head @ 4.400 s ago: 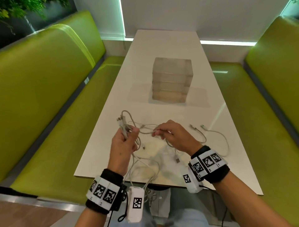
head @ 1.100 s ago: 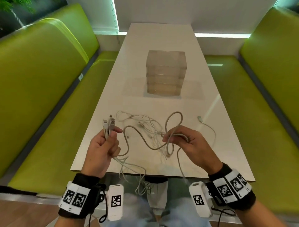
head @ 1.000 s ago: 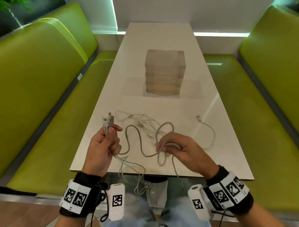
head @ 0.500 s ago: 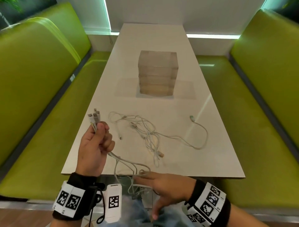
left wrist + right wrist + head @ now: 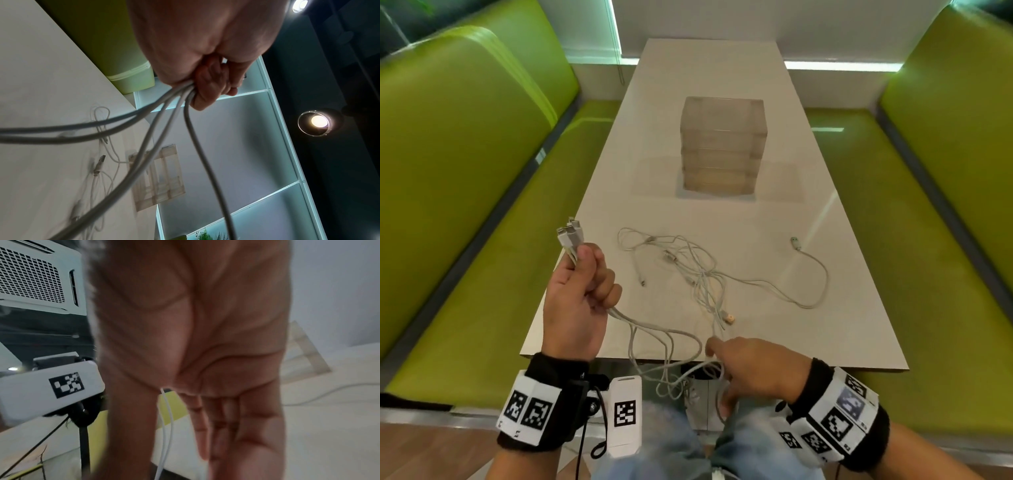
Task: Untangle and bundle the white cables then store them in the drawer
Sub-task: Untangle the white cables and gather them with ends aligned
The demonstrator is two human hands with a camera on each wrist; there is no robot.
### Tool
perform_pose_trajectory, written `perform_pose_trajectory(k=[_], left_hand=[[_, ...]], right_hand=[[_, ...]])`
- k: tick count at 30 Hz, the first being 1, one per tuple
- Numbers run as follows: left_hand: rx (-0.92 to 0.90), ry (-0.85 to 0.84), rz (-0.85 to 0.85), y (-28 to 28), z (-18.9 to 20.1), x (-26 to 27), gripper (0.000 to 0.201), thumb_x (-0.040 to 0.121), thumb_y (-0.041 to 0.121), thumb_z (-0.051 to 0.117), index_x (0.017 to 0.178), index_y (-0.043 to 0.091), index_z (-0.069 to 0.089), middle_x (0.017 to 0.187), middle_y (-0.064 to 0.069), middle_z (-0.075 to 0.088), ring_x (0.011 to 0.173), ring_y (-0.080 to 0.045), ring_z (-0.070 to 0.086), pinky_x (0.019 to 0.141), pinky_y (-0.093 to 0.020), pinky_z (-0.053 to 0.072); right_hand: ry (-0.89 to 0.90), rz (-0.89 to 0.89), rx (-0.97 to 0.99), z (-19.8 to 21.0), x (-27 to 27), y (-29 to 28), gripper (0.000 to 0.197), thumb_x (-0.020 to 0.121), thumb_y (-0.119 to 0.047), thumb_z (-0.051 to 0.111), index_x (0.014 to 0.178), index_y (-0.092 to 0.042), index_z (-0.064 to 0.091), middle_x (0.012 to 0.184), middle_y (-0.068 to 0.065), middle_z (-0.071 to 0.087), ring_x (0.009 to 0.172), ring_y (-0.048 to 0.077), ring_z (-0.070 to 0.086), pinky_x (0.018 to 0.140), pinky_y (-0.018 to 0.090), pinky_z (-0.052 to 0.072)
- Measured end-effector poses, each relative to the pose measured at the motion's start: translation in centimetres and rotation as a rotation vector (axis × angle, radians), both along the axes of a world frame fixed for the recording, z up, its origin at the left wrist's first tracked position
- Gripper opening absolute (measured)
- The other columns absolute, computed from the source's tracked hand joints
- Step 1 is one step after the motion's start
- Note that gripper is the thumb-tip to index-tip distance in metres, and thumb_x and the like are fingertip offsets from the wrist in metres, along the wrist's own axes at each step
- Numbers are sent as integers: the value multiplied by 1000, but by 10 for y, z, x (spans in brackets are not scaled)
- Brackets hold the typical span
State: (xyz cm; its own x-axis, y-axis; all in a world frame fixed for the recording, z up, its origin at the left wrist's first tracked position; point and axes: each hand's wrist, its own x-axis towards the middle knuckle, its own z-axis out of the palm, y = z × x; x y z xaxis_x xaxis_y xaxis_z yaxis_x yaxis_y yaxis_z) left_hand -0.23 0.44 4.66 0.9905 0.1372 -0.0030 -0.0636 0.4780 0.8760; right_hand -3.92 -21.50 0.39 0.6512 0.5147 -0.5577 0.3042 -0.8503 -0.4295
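Cable tangle [image 5: 698, 270] clutters near table [image 5: 808, 342] centre; drawer box [image 5: 722, 150] stands mid-table (bare lanes either side), benches [image 5: 465, 205] flank.

Head view above table [image 5: 774, 240] facing down, wrist views close (upward-tilted), sharing cables [image 5: 698, 274].

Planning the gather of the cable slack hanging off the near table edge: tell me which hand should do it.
Right. The right hand is already down among the hanging loops with fingers straight. The left hand is busy gripping the gathered cable ends above the table, so it should probably keep them.
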Motion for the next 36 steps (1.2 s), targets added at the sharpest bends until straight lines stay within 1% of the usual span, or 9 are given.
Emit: perform_pose_trajectory(k=[4,8,14,17,20,26,28,31,36], left_hand=[[-10,-9,-9,2,-1,0,22,92,30,44,75,18,54,57,6,23,42,-3,22,40,-17,19],[-14,2,-56,-8,1,-2,24,91,28,44,72,19,56,58,4,21,43,-3,22,40,-18,19],[-51,-2,-204,-43,4,-10,25,94,28,43,75,16,54,55,6,27,43,-4,23,40,-18,22],[-19,19,-228,-52,6,-11,22,92,31,46,77,15,52,55,7,29,43,-4,23,40,-18,23],[-23,27,-231,-44,4,-5,21,90,30,45,78,13,50,55,7,27,43,-5,22,41,-20,19],[280,35,-292,-45,-17,-5,23,94,30,41,78,14,44,52,11,30,43,-4,22,40,-17,23],[363,18,-284,-45,-20,-4,22,93,33,41,78,16,45,54,11,31,44,-4,24,41,-16,26],[482,24,-274,-40,-25,1,13,91,33,48,86,22,51,53,13,34,46,-5,28,45,-17,29],[570,131,-276,-36,-42,8,7,96,15,53,91,18,56,50,12,36,44,-8,28,44,-21,27]], right_hand=[[-182,-33,-41,8,8,-14,54,81,-10,65,129,-7,40,124,13,50,102,32,58,84,43,50],[-247,-347,463,24,17,-19,21,96,-21,50,116,-18,52,107,-4,60,89,7,56,77,18,45],[61,-231,715,9,22,20,72,87,-49,56,146,-31,21,153,-8,29,138,1,28,112,22,26],[83,-218,811,-4,23,39,23,98,-33,45,114,-22,58,106,-2,65,97,8,59,91,24,44],[150,-298,893,-11,12,46,23,97,-39,41,79,-30,53,62,-14,48,58,6,46,62,25,41],[63,-278,778,-25,0,43,25,99,-36,39,79,-26,49,64,-13,47,57,2,41,61,24,38],[24,-217,665,-21,-3,42,10,98,-34,44,98,-32,54,81,-4,59,73,7,52,73,28,44],[-97,-270,514,-9,5,23,40,94,-33,53,131,-21,48,114,-1,60,100,11,56,89,26,46],[-306,-690,445,-3,42,-18,11,87,-24,63,92,-13,62,82,-5,61,69,9,56,60,13,41]])
